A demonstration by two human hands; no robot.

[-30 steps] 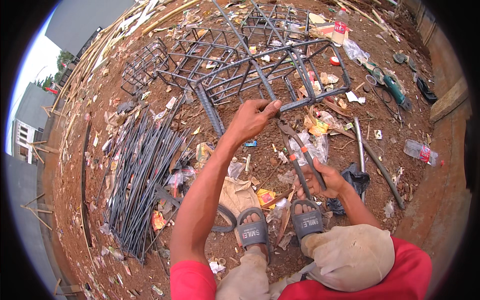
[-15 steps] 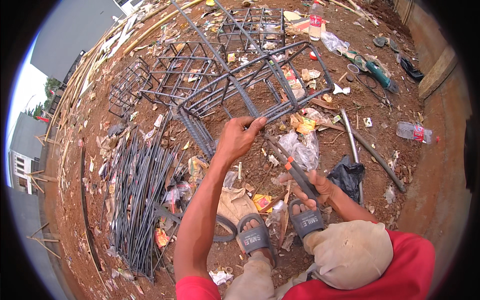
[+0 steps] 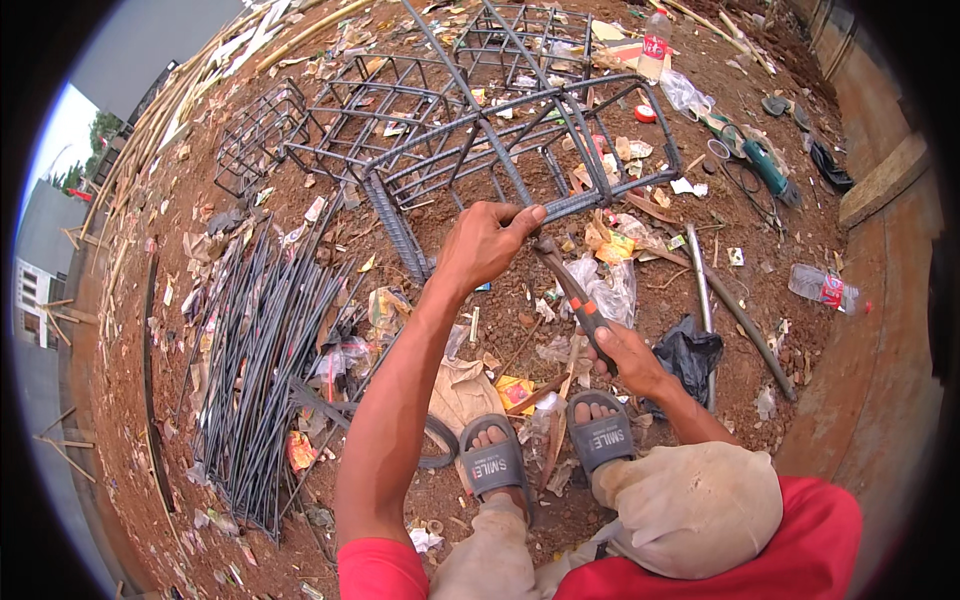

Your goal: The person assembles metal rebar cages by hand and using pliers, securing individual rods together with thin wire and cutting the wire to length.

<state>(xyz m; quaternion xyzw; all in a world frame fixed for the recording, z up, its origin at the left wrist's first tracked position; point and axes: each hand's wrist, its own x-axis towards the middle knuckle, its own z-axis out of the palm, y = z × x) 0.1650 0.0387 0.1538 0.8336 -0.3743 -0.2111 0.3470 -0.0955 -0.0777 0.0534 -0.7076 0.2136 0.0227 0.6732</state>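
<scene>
Leftmost, toward the far left corner of the littered ground (image 3: 510, 300), long pale poles (image 3: 178, 112) are laid in a loose row. Nearer, a heap of thin dark rods (image 3: 265, 370) is spread lengthwise, roughly aligned, presumably so that single rods can be drawn out. Toward the middle, beyond two grey sandals (image 3: 492, 465), a steel bar cage (image 3: 577, 206) is set on the ground, and its near corner is reached by the left hand (image 3: 490, 240). That hand is mostly closed, with thumb and fingers brought together at the bars, likely so that the joint is steadied. By the right hand (image 3: 630, 360) a pair of pliers (image 3: 570, 287) is held, fingers curled round the handles, which are brought close together; the tool is slanted so that its nose is brought just under the left hand (whether anything is gripped in it cannot be told). Between the two, a crumpled clear bag (image 3: 612, 290) is left on the soil, its contents, if any, not made out. Further right, a black plastic bag (image 3: 690, 350) is bunched against a metal pipe (image 3: 701, 270); its inside is hidden. Near the far edge a bottle (image 3: 655, 45) is stood upright, its fill unclear. By the right edge another clear bottle (image 3: 825, 288) is laid on its side, with no liquid discernible.
</scene>
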